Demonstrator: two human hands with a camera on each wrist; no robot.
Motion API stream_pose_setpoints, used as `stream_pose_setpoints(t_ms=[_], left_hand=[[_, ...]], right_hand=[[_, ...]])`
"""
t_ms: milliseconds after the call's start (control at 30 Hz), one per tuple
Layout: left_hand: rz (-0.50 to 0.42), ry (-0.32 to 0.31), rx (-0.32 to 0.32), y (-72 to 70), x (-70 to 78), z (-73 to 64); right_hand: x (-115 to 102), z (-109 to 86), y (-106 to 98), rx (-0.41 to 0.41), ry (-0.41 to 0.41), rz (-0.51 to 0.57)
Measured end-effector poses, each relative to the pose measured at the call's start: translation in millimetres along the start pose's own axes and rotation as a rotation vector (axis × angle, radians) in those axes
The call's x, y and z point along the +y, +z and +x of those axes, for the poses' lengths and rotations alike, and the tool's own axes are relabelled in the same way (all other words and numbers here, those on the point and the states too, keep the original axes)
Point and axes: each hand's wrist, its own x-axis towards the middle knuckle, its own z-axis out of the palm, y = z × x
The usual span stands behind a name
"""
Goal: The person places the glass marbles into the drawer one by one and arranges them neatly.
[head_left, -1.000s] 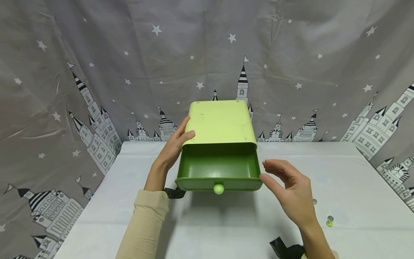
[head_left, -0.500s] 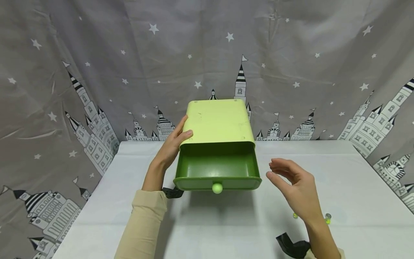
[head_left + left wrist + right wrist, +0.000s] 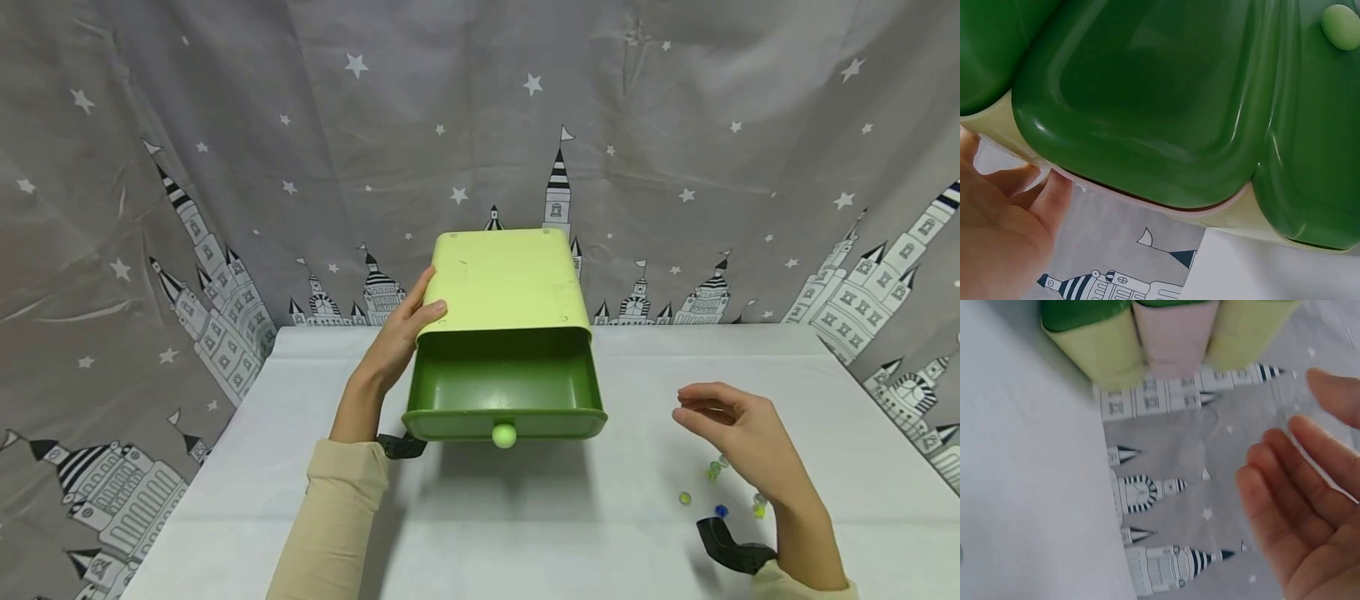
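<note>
A small drawer unit (image 3: 510,279) with a pale yellow-green top stands mid-table, its top drawer (image 3: 450,427) pulled out. The green drawer has a round light green knob (image 3: 504,435), and nothing shows inside it. My left hand (image 3: 393,346) holds the unit's left side, thumb over the top edge, fingers along the side wall. In the left wrist view, its fingertips (image 3: 1057,194) touch the casing beside the lower green drawer fronts. My right hand (image 3: 738,429) hovers at the right, apart from the unit, fingers loosely bent with nothing between them.
Several small glass beads lie below and around my right hand: a yellowish one (image 3: 685,498), a blue one (image 3: 722,511), greenish ones (image 3: 713,472) and yellow ones (image 3: 759,510). A grey curtain (image 3: 480,108) printed with castles and stars hangs behind the white table (image 3: 510,550).
My right hand has moved away from the drawer's right corner, to the right, uncovering more beads. The left hand and the drawer unit stay as they were.
</note>
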Motion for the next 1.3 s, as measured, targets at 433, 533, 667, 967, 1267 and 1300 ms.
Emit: stream_pose_setpoints(t_ms=[433, 533, 667, 967, 1267, 1300], left_hand=[[0.003, -0.010, 0.004, 0.1, -1.3, 0.3], [0.004, -0.007, 0.001, 0.1, -1.2, 0.4], [0.007, -0.005, 0.000, -0.6, -2.0, 1.3], [0.001, -0.003, 0.002, -1.2, -2.8, 1.9], [0.006, 0.004, 0.002, -0.8, -1.5, 1.7], [0.004, 0.003, 0.002, -0.8, -1.5, 1.5]], right_hand=[[59, -7.4, -35, -0.100, 0.162, -0.140], [72, -9.9, -38, -0.117, 0.200, -0.110], [84, -11.8, -39, -0.130, 0.240, -0.080], [106, -14.5, -37, -0.194, 0.300, -0.070], [115, -11.8, -36, -0.220, 0.323, -0.102], [116, -11.5, -36, -0.219, 0.321, -0.115]])
